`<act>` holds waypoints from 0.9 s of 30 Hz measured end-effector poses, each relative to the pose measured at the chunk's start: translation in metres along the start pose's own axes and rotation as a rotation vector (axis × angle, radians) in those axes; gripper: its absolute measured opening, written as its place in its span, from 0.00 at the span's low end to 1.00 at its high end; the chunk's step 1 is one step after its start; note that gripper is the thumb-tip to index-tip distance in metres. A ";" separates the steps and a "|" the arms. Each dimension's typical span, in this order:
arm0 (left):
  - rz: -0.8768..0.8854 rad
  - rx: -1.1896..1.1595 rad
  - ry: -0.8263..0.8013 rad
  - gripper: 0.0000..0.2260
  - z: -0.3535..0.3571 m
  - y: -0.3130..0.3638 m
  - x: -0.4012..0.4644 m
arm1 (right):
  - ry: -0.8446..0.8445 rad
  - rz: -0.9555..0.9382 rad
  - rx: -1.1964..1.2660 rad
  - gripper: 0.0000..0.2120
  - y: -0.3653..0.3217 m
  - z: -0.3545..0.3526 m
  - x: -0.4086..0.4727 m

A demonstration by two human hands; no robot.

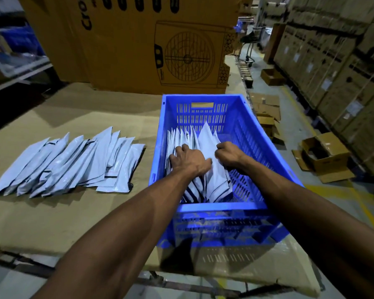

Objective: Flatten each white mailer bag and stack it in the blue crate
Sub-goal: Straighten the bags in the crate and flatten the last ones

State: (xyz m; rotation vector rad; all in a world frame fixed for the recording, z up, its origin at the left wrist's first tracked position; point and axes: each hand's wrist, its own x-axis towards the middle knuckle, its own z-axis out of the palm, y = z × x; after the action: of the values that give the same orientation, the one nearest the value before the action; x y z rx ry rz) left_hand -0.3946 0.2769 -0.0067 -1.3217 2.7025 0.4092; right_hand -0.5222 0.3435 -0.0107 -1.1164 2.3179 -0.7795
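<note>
A blue crate (pixel 205 98) stands on the cardboard-covered table, right of centre. Inside it a row of white mailer bags (pixel 216 182) stands on edge, leaning against the left wall. My left hand (pixel 187 158) reaches into the crate and presses on the tops of the standing bags with spread fingers. My right hand (pixel 228 155) is beside it, fingers curled round the upper edge of the rightmost bag (pixel 206 139). On the table to the left, a loose fan of several white mailer bags (pixel 73 162) lies flat.
A large brown carton printed with a fan drawing (pixel 160 44) stands behind the crate. On the floor to the right lie open cardboard boxes (pixel 324 154). Stacked cartons (pixel 343 61) line the aisle's right side. The table's front edge is near my elbows.
</note>
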 end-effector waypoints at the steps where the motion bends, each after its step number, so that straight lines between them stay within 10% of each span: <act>1: 0.011 0.022 0.004 0.22 0.000 -0.001 0.000 | -0.007 -0.002 -0.008 0.06 0.000 -0.001 -0.001; 10: 0.014 -0.056 0.040 0.12 -0.013 0.003 -0.006 | 0.114 0.085 -0.381 0.12 0.007 0.003 0.005; 16: -0.004 -0.099 -0.183 0.24 -0.016 0.007 -0.008 | -0.024 -0.022 -0.233 0.11 -0.004 0.010 0.000; 27: 0.043 -0.193 0.038 0.28 -0.002 0.001 -0.003 | -0.075 0.055 0.090 0.11 -0.001 0.006 0.000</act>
State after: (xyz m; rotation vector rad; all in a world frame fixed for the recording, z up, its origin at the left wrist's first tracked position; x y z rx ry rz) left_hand -0.3937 0.2788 -0.0038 -1.3312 2.7862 0.6714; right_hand -0.5175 0.3411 -0.0144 -1.0218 2.2195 -0.7993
